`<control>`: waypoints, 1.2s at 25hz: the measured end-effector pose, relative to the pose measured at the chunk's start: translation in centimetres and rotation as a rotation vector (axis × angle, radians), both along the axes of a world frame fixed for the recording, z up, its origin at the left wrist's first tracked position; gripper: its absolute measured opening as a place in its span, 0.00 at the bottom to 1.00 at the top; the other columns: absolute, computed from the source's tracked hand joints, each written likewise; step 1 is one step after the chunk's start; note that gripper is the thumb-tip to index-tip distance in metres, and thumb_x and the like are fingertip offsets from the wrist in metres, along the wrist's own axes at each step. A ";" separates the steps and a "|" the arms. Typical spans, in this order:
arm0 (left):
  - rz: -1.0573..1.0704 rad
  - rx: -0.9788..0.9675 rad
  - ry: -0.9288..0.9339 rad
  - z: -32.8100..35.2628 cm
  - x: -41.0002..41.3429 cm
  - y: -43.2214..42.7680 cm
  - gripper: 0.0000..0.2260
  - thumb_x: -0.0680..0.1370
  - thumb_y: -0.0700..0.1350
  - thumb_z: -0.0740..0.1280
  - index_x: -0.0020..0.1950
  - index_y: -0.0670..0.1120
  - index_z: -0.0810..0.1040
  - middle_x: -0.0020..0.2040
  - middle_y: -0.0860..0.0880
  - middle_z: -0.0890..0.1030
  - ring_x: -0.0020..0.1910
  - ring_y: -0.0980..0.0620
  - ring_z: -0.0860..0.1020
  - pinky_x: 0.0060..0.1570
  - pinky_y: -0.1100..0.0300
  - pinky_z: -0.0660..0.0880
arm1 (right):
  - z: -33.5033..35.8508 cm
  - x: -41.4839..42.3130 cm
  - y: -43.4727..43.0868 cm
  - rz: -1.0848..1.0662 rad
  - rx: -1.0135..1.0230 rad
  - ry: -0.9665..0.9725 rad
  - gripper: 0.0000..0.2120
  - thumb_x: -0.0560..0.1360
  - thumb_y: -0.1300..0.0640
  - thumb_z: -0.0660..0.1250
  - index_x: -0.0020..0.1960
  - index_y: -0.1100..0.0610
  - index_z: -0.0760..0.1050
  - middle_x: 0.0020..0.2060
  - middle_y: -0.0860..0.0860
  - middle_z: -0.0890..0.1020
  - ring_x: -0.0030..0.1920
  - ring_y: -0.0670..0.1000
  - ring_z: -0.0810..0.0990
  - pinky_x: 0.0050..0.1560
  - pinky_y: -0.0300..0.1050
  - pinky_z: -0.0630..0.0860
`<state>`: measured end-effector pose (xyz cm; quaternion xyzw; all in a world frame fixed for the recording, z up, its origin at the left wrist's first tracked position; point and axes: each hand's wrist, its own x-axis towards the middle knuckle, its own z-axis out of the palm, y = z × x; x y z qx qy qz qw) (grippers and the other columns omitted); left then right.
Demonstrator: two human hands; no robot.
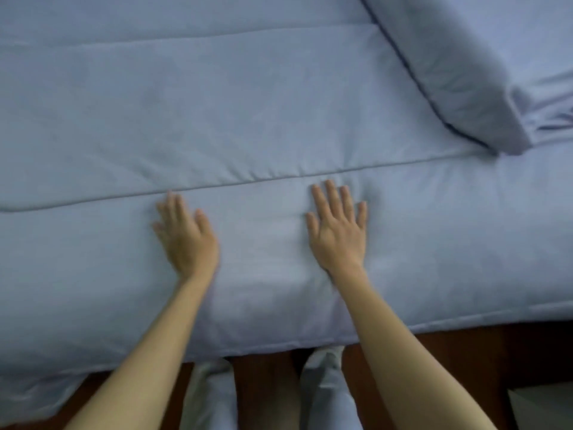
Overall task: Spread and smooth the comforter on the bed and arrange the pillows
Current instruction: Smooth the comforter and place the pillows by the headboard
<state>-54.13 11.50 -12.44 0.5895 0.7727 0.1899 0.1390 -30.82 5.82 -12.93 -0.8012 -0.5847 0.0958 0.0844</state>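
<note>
Both hands are flat on the comforter (248, 103), palms down. The left hand (186, 240) has straight fingers held fairly close together and is a bit blurred. The right hand (338, 234) has its fingers spread wide and presses a soft dent into the fabric. Neither hand grips anything. The two sit side by side with a plain stretch of fabric between them, and the fingertips stop just short of a stitched seam (279, 178) that runs across the bed from left to right, rising slightly toward the right. The comforter itself is pale blue, padded and mostly smooth, with another faint seam further back and a few small puckers along the near one. It covers pretty much the whole bed in view. Its long side runs left to right across the frame, and its near edge hangs over the side of the bed toward the person. A matching blue pillow (459, 66) with dark piping lies at the upper right on top of the comforter, angled diagonally, with its near corner toward the right side of the bed. Beside it is some wrinkled blue fabric (545, 110); I can't tell what it belongs to. Below the bed edge there's dark reddish-brown floor (266, 383), the person's legs in light grey trousers (210, 395), and a pale boxy thing (539, 408) in the bottom right corner.
</note>
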 end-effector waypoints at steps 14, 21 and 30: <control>-0.531 -0.046 0.358 -2.0 10.4 -9.1 0.28 0.77 0.54 0.53 0.74 0.41 0.64 0.73 0.42 0.67 0.72 0.41 0.67 0.69 0.43 0.60 | 3.6 27.5 -11.6 -1.144 0.075 0.311 0.26 0.82 0.48 0.47 0.78 0.53 0.51 0.78 0.53 0.49 0.78 0.57 0.47 0.68 0.74 0.42; 0.291 -0.425 0.316 1.4 -7.1 -5.5 0.32 0.81 0.57 0.47 0.77 0.37 0.52 0.78 0.41 0.50 0.77 0.40 0.47 0.73 0.38 0.45 | 4.5 5.5 0.1 0.215 -0.171 0.330 0.25 0.80 0.50 0.56 0.76 0.52 0.57 0.78 0.52 0.54 0.77 0.55 0.52 0.74 0.65 0.51; -0.521 -0.207 0.122 1.6 21.3 -6.0 0.31 0.78 0.58 0.46 0.76 0.42 0.57 0.78 0.42 0.53 0.77 0.41 0.50 0.72 0.39 0.43 | 0.9 20.6 -11.2 -0.208 -0.146 0.026 0.25 0.80 0.43 0.46 0.76 0.39 0.47 0.78 0.44 0.49 0.78 0.51 0.47 0.74 0.58 0.44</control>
